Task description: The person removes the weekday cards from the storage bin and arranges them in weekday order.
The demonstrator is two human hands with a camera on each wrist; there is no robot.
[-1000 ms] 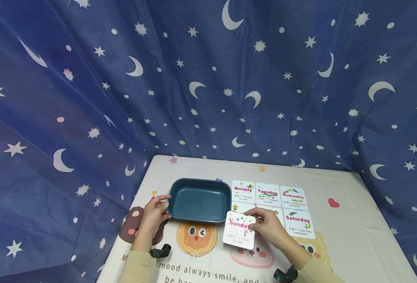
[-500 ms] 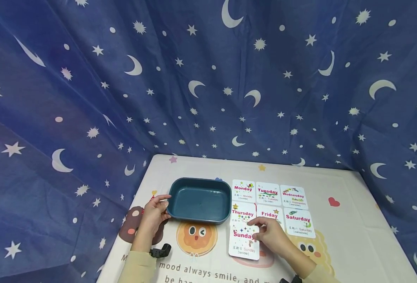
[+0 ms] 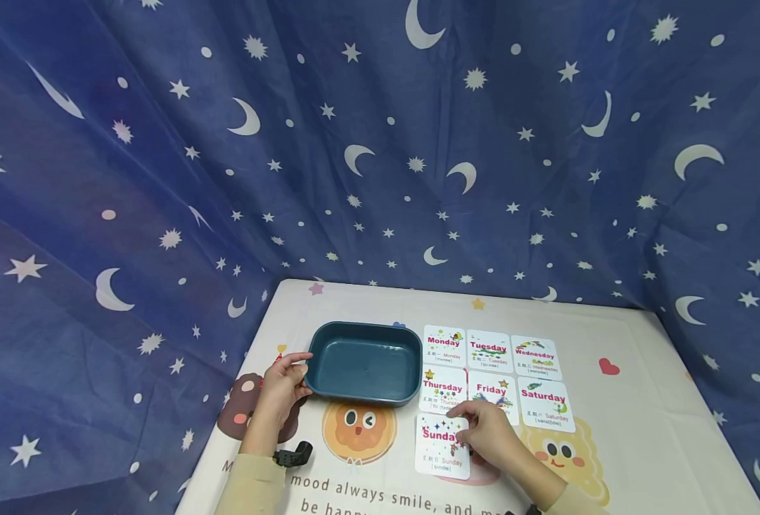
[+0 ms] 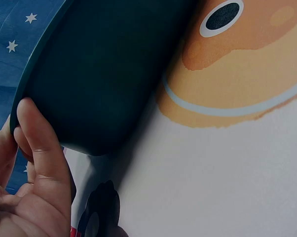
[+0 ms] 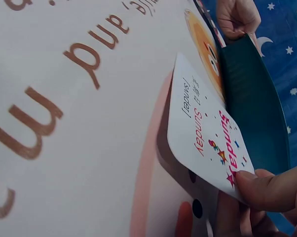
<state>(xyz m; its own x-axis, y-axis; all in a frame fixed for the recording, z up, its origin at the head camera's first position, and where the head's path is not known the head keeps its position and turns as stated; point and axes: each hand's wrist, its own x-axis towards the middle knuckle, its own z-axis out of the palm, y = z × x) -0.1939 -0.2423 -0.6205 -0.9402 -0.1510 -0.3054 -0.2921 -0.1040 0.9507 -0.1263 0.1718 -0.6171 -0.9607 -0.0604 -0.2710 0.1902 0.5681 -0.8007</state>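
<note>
My right hand [image 3: 491, 433] pinches the right side of a white Sunday card [image 3: 442, 452], thumb on its printed face. In the right wrist view the Sunday card [image 5: 203, 123] is tilted, its near edge a little off the tablecloth. Just beyond it lie the Thursday card [image 3: 443, 388] and the Friday card [image 3: 492, 390], partly covered by my fingers. My left hand [image 3: 280, 386] holds the left end of a dark teal plastic basin [image 3: 363, 399]. The left wrist view shows the thumb against the wall of that basin [image 4: 104, 74], with fingers behind the rim.
Behind are the Monday card [image 3: 444, 346], Tuesday card [image 3: 489, 351] and Wednesday card [image 3: 535, 357] in a row. The Saturday card [image 3: 545, 405] lies right of Friday. A printed cloth [image 3: 650, 429] covers the table, and a blue starry curtain [image 3: 380, 179] hangs around it.
My right hand has brought the Sunday card toward me and down, to just below the Thursday card, uncovering Thursday and Friday. My left hand and the basin have stayed put.
</note>
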